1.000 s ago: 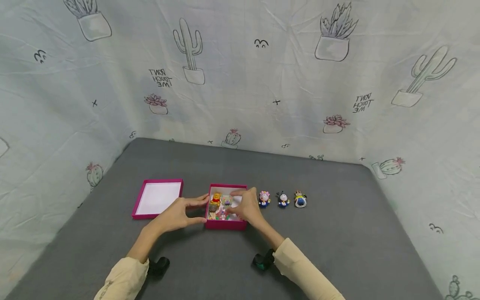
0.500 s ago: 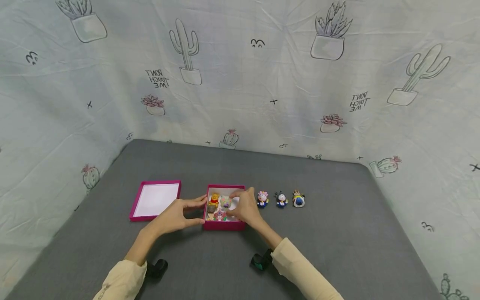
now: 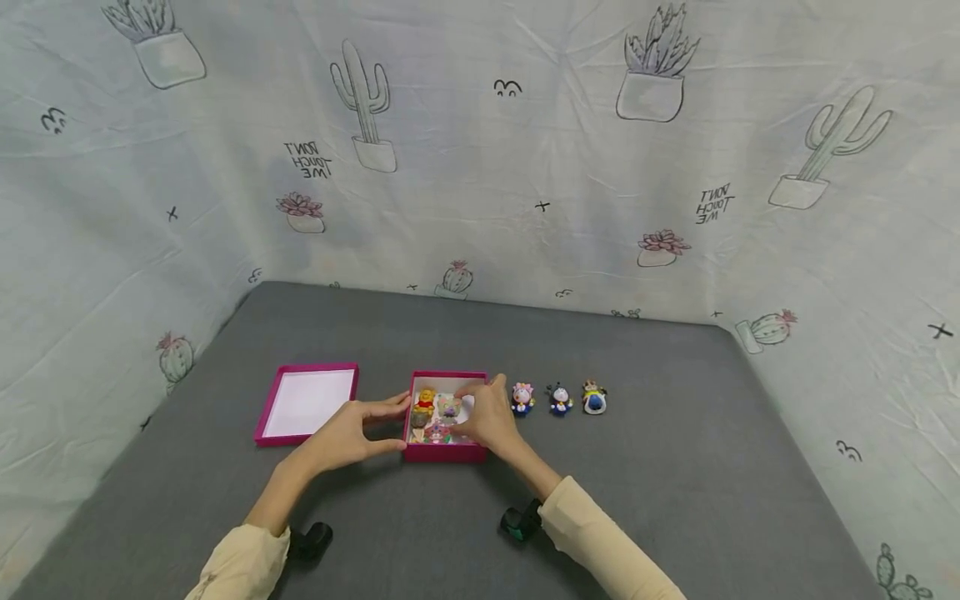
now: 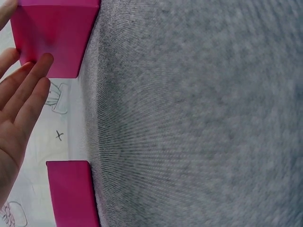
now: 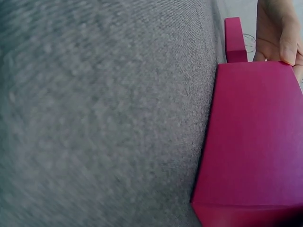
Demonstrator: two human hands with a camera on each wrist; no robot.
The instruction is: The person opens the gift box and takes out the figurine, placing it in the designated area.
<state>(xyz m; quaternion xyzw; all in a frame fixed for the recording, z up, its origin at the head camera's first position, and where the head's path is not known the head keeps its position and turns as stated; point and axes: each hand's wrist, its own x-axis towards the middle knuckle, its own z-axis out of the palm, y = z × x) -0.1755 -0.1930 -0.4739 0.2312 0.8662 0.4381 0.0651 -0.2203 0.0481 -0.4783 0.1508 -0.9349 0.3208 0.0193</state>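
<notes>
A magenta box with a white inside holds several small figurines, among them a yellow bear and a pink figurine. My left hand is at its left wall, fingers extended along the side and thumb at the near corner; the left wrist view shows those fingers straight beside the wall. Inside the box, thumb and fingertips of my right hand pinch a pale pastel figurine. That hand covers the box's right part. It is out of sight in the right wrist view, where the box wall fills the right side.
Left of the box lies its magenta lid, white inside facing up. To the right stand a pink-topped figurine, a dark-haired one and a yellow-and-blue one in a row. A grey cloth covers the table.
The head view has drifted slightly, so everything appears a bit further left. Both hands keep their places at the box, and the pastel figurine has shifted only a little under the right fingertips.
</notes>
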